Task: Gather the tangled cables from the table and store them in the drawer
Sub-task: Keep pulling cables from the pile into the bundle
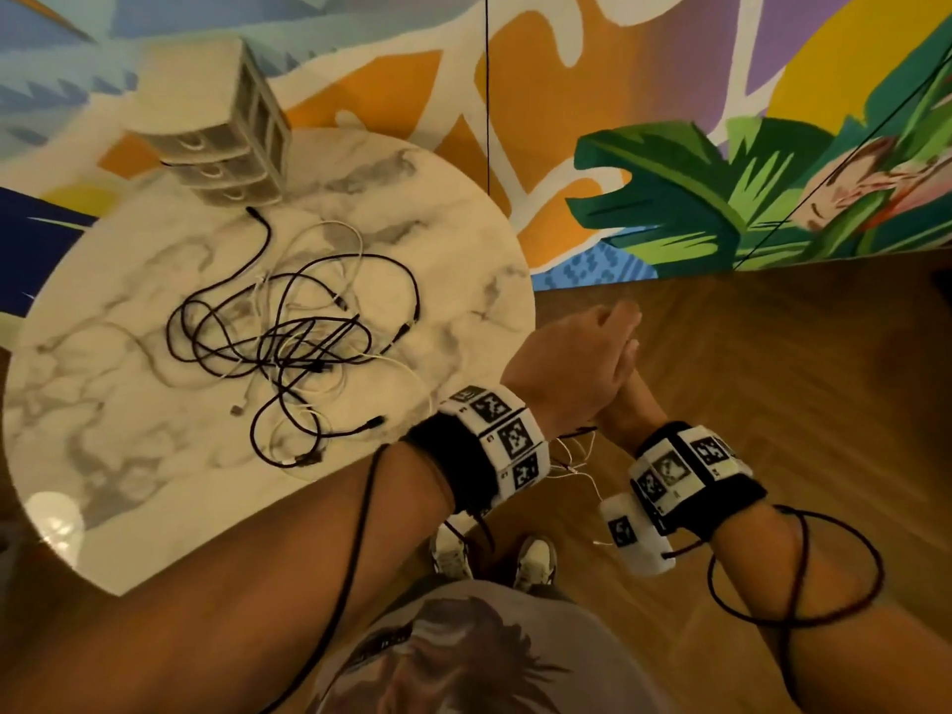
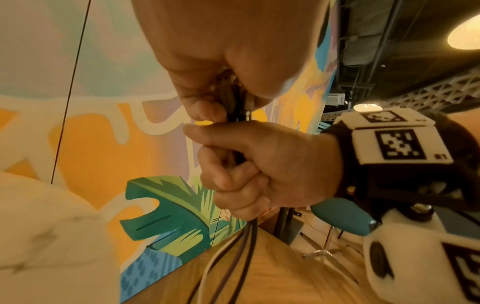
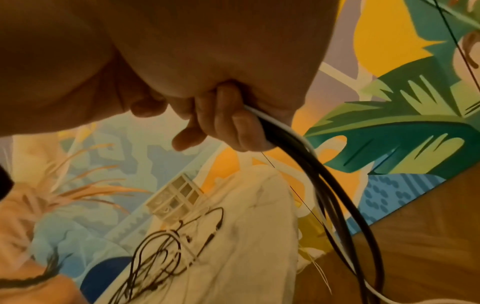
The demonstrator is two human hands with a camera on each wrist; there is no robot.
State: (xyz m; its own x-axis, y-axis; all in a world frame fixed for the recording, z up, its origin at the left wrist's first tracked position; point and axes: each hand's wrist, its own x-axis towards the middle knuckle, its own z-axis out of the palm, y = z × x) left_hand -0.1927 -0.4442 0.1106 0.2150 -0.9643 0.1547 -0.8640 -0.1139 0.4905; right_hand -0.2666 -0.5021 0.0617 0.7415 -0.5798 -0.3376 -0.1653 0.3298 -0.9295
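While your right hand [image 2: 259,170] and left hand [image 2: 221,61] each keep a closed grip on a few cable strands [image 3: 298,148] off the worktop's [image 1: 129,456] right edge, probably to bundle them, the main tangle [image 1: 288,332] lies mid-worktop, near the far drawer unit [image 1: 226,141]

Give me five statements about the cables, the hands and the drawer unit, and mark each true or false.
1. A tangle of black and white cables lies on the marble table. True.
2. The drawer unit stands on the floor. False: it stands on the table, at its far edge.
3. The right hand grips a bundle of cables. True.
4. A drawer of the unit is pulled open. False: all look closed.
5. The left hand rests flat on the table. False: it is beside the table, meeting the right hand.
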